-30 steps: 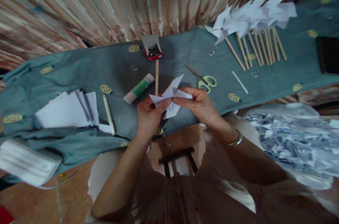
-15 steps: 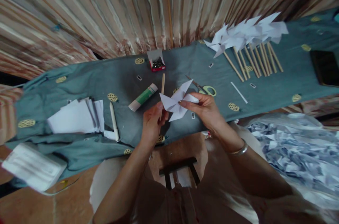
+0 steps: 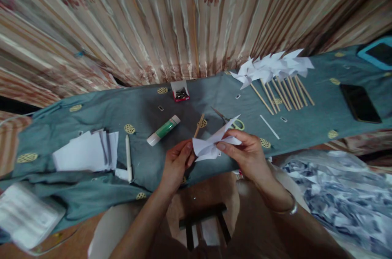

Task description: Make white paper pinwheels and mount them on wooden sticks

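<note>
My right hand (image 3: 249,155) pinches a white paper pinwheel (image 3: 206,148) at its centre, thumb on top. A thin wooden stick (image 3: 199,124) sticks up behind the pinwheel, its lower part gripped by my closed left hand (image 3: 178,161). Whether stick and pinwheel are joined cannot be seen. Just behind my right hand lie scissors (image 3: 237,124) with pale green handles. To the left of the stick is a green and white glue stick (image 3: 163,130). Beyond it stands a small open red box (image 3: 181,94) holding dark metal pins or tacks.
Several finished pinwheels (image 3: 269,67) on sticks lie at the back right, beside a dark phone (image 3: 360,103). Cut paper sheets (image 3: 82,152) and a white pen-like tool (image 3: 128,159) lie left. A bag of paper pieces (image 3: 339,185) stands by the table's right front.
The pinwheel has turned from facing up to a more edge-on tilt. The stick now leans right. My view has shifted, so the table sits lower in it.
</note>
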Demonstrator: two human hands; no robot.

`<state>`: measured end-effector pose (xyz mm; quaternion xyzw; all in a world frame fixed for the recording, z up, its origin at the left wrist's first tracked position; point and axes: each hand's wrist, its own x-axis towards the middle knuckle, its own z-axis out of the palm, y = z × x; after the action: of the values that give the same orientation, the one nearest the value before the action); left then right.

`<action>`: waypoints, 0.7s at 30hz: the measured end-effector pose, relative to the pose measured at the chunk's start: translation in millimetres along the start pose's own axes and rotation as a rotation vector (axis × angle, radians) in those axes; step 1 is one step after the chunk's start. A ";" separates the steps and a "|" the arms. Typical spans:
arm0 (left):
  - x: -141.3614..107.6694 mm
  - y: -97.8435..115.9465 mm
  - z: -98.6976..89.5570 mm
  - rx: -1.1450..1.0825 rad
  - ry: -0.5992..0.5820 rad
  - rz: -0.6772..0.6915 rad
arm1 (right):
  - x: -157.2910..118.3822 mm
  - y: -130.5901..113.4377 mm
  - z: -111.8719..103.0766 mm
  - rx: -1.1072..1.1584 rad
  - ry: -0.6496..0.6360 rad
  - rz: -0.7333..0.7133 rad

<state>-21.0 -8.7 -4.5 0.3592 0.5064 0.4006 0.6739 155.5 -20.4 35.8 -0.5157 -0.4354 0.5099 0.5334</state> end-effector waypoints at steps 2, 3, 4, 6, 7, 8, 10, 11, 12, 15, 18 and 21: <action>-0.4 -3.1 -0.7 -0.024 -0.019 -0.059 | -3.9 -5.6 0.1 -0.059 -0.032 -0.033; -0.8 -4.1 -0.6 -0.041 -0.025 -0.077 | -5.4 -7.7 0.5 -0.094 -0.038 -0.069; -1.3 -4.5 0.0 -0.054 -0.037 -0.090 | -6.8 -9.2 0.9 -0.133 -0.032 -0.114; -2.8 -4.3 1.5 -0.067 -0.062 -0.095 | -8.7 -9.9 1.8 -0.213 -0.005 -0.205; -3.6 -4.0 2.2 -0.070 -0.076 -0.095 | -9.5 -9.3 2.0 -0.253 0.010 -0.244; -4.3 -3.8 2.6 -0.072 -0.091 -0.099 | -10.0 -8.4 1.9 -0.294 0.021 -0.282; -5.6 -4.4 2.6 -0.077 -0.114 -0.121 | -10.5 -6.2 1.2 -0.377 0.023 -0.376; -6.2 -5.2 2.2 -0.082 -0.117 -0.135 | -10.5 -5.2 0.7 -0.419 0.016 -0.435; -6.7 -6.0 1.7 -0.086 -0.118 -0.152 | -10.2 -4.5 0.2 -0.456 0.004 -0.502; -8.7 -6.5 1.0 -0.093 -0.107 -0.183 | -9.0 -4.9 -0.7 -0.532 -0.039 -0.685; -11.0 -2.7 2.3 -0.087 -0.140 -0.182 | -8.4 -8.9 -1.3 -0.604 -0.061 -0.779; -12.6 1.5 3.9 -0.102 -0.175 -0.170 | -9.0 -13.9 -2.9 -0.692 -0.048 -0.833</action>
<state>-19.6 -19.7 2.7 0.3137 0.4531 0.3342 0.7645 158.9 -28.9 49.9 -0.4332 -0.7576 0.0938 0.4791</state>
